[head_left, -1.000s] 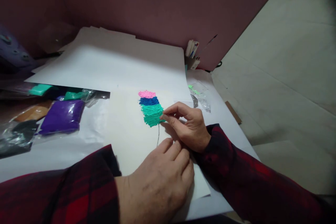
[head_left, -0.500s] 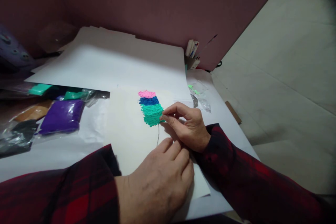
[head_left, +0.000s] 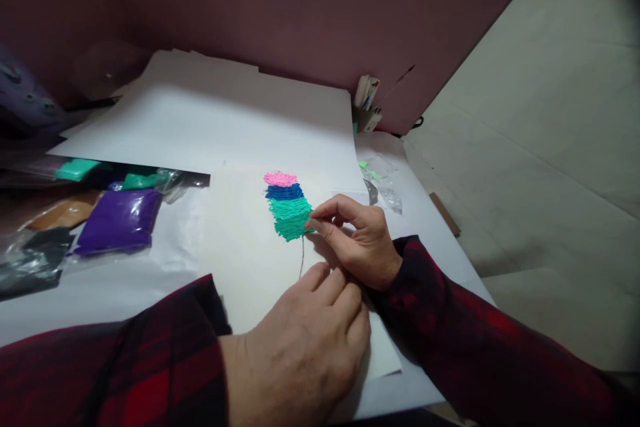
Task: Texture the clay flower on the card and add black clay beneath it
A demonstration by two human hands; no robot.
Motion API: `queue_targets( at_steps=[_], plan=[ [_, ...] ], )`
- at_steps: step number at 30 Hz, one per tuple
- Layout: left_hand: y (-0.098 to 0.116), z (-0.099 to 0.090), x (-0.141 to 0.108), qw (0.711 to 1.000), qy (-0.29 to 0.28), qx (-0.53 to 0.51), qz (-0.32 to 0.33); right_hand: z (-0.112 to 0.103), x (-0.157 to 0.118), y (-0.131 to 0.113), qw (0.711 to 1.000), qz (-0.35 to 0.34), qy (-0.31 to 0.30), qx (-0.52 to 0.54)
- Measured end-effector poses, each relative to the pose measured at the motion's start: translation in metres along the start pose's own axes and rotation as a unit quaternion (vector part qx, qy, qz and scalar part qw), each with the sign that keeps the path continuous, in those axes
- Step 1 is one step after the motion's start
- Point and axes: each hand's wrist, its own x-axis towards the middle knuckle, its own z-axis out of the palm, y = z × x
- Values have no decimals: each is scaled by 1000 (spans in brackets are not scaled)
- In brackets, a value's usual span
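A cream sheet of paper bears a textured patch of what looks like modelling clay, banded pink, dark blue, turquoise and green from top to bottom. Below the green part a thin dark line runs down toward my left hand. At the patch's right edge, my right hand has thumb and index finger pinched together against the green band; whatever is between the fingertips is too small to name. My left hand rests on the sheet's lower part, fingers curled under and their tips hidden.
A purple clay packet lies at the left beside brown, black and green ones in clear plastic. Large white sheets cover the back of the table. A clear plastic wrapper lies at the right, below a holder with white markers.
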Motion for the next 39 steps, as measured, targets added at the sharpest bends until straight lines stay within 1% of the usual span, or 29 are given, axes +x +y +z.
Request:
queue_targets(
  at_steps=[6, 15, 39],
  plan=[
    [0, 0, 0, 1000, 2, 3, -3, 0, 0, 0, 1000, -2, 5, -1],
    [0, 2, 0, 1000, -11, -3, 0, 0, 1, 0, 1000, 0, 6, 1],
    [0, 1, 0, 1000, -3, 4, -1, 0, 1, 0, 1000, -16, 0, 5]
  ],
)
